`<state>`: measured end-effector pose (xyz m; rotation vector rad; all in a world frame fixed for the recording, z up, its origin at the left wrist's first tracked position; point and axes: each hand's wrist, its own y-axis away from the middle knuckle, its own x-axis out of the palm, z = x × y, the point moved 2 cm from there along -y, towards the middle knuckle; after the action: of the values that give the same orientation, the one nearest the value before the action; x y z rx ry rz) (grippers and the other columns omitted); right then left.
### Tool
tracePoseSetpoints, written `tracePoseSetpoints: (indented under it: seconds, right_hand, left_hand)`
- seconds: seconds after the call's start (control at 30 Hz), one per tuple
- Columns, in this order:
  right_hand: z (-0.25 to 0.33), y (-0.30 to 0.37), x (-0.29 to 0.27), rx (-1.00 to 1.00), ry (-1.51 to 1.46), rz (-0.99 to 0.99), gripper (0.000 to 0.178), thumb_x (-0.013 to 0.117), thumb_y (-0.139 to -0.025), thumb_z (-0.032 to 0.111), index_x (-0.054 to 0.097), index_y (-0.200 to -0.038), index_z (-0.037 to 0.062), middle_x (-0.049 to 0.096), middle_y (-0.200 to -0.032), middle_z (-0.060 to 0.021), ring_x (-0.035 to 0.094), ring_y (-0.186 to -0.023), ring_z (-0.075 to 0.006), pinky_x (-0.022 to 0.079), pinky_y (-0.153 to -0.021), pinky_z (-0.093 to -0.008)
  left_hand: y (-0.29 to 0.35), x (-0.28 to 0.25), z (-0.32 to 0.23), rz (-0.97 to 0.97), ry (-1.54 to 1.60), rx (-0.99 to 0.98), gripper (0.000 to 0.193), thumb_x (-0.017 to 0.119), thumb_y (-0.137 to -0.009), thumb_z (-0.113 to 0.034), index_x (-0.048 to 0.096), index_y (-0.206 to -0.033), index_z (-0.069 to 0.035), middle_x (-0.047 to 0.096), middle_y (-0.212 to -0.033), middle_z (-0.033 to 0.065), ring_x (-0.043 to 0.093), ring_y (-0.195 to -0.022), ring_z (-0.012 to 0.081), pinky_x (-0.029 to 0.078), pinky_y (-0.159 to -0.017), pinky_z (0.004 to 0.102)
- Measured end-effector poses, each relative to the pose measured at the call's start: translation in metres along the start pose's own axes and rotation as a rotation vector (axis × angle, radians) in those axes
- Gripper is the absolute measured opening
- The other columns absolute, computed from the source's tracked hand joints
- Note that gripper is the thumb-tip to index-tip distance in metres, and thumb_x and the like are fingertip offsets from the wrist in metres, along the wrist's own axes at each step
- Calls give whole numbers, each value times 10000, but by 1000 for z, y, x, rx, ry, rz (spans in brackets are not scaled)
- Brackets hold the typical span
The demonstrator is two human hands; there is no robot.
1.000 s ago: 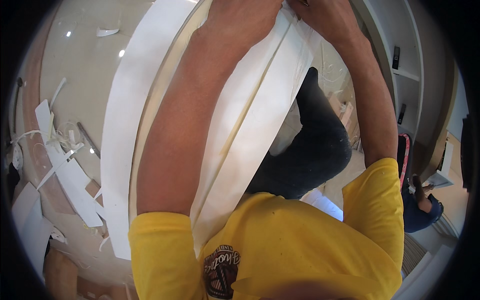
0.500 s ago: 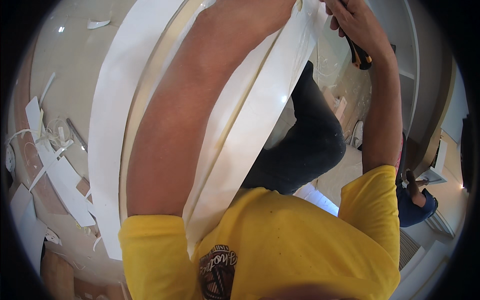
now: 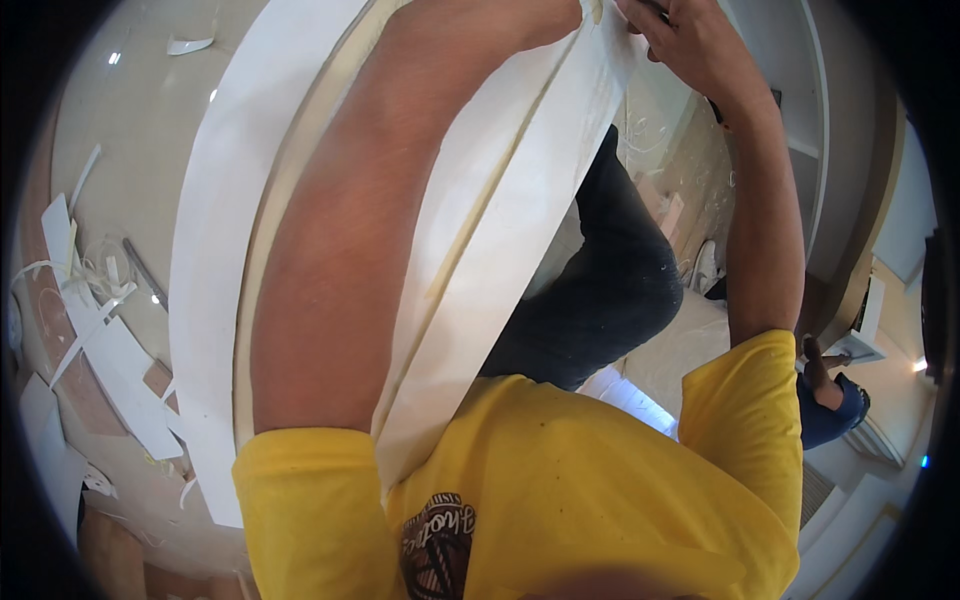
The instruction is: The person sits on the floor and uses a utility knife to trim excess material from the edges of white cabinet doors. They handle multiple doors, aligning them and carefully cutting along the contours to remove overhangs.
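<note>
Long white panels (image 3: 505,245) with a tan strip of edge between them run from the top of the view down to my yellow shirt. My left forearm lies along them, and my left hand (image 3: 558,18) rests at their far end, its fingers cut off by the top edge. Just right of that end, my right hand (image 3: 690,45) is closed on a utility knife (image 3: 719,112). Only bits of its dark handle show, by the wrist and at the fingers. The blade cannot be made out.
White offcuts (image 3: 125,385) and thin curled strips lie on the floor at left, beside a dark narrow bar (image 3: 145,270). My bent knee (image 3: 640,300) is right of the panels. Another person (image 3: 835,405) in dark blue is at far right, near pale cabinets (image 3: 800,120).
My right hand has shifted slightly left and turned, and the knife's black and yellow handle is now mostly hidden behind the wrist. The left forearm has barely moved.
</note>
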<state>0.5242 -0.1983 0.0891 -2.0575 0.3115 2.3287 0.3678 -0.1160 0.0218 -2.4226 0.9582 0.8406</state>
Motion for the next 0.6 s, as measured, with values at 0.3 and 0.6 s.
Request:
tracePoseSetpoints:
  seconds: [0.3, 0.6]
  right_hand:
    - [-2, 1, 5, -82, 96, -80, 178, 622, -875, 106, 700, -901, -52, 665, -841, -295, 658, -802, -474, 504, -719, -504]
    - [-1, -8, 2, -128, 239, 19, 163, 621, -863, 113, 686, -859, -36, 670, -851, -280, 651, -837, -477, 502, -733, -519]
  left_hand:
    - [0, 2, -2, -19, -78, 45, 221, 685, -898, -153, 721, -978, 51, 738, -967, 271, 730, -974, 397, 572, -883, 465]
    - [-4, 7, 2, 1, -59, 31, 200, 672, -887, -129, 715, -996, 33, 735, -1004, 267, 716, -1018, 391, 557, -916, 465]
